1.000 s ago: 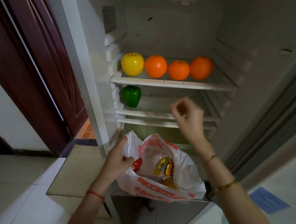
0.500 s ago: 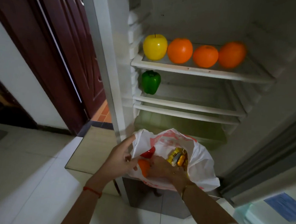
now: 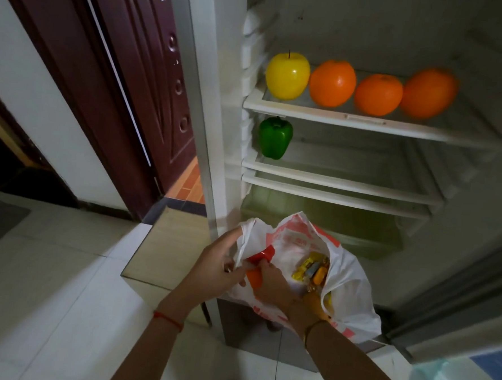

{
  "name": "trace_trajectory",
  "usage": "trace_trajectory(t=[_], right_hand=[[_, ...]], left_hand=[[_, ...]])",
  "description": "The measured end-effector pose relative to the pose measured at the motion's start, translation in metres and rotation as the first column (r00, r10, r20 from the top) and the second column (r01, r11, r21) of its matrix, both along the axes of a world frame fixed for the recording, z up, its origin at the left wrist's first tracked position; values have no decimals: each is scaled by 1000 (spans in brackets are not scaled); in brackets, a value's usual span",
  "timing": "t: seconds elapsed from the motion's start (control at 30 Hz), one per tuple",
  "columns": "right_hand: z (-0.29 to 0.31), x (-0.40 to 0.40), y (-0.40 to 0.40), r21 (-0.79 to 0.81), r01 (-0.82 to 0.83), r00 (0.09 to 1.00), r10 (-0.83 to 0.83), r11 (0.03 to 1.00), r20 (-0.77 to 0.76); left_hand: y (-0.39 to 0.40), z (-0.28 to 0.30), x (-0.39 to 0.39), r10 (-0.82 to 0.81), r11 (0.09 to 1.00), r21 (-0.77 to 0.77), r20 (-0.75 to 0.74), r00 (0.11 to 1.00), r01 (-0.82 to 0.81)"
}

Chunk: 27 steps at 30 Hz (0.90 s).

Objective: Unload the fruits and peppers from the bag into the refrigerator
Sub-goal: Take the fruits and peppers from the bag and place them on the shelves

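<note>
A white plastic bag with red print hangs open below the open refrigerator. My left hand pinches its left rim. My right hand is inside the bag, fingers wrapped on an orange pepper. A red pepper and yellow wrapped items lie in the bag too. On the top shelf sit a yellow apple and three oranges. A green pepper stands at the left of the shelf below.
A pale green crisper drawer lies behind the bag. The lower shelf stretches right of the green pepper. A dark red door stands at the left. The fridge door hangs open at the right. White floor tiles lie below.
My right hand dropped from in front of the shelves into the bag and closed on the orange pepper. The view shifted down and left; my left hand kept hold of the bag rim.
</note>
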State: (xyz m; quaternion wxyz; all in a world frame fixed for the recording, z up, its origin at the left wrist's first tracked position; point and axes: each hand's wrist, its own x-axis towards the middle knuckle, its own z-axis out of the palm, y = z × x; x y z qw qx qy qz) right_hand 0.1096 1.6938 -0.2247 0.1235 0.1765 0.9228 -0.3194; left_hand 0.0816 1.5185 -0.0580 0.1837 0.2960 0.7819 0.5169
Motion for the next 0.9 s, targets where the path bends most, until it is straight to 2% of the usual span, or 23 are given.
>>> trace_trajectory(t=[0.07,0.17,0.27,0.43,0.6,0.77,0.9], right_hand=[[14,4,8,-178,89,996,-91,980,-1],[45,19,29,-334,148,987,-160,931,-9],[77,25,53,-392,173,968,-230,904,-104],[140,29,68,-509,199,860,-397,838,-319],[195,50,79,-382,222,734,-411,897,-541],[247,71,95,-157,299,574,-309,941,-759],[283,77,121,-142,351,390,-283,925,-876]], left_hand=[[1,2,-2,-19,999,25,2,1000,19],[8,1,-6,-42,999,34,-4,999,42],[19,-6,-9,-60,997,37,-11,998,61],[42,-10,-11,-99,995,11,-42,994,100],[62,-1,-8,-87,996,23,-57,995,89],[75,-1,-10,-49,999,-28,-75,996,47],[81,1,-12,-25,995,-95,-66,997,19]])
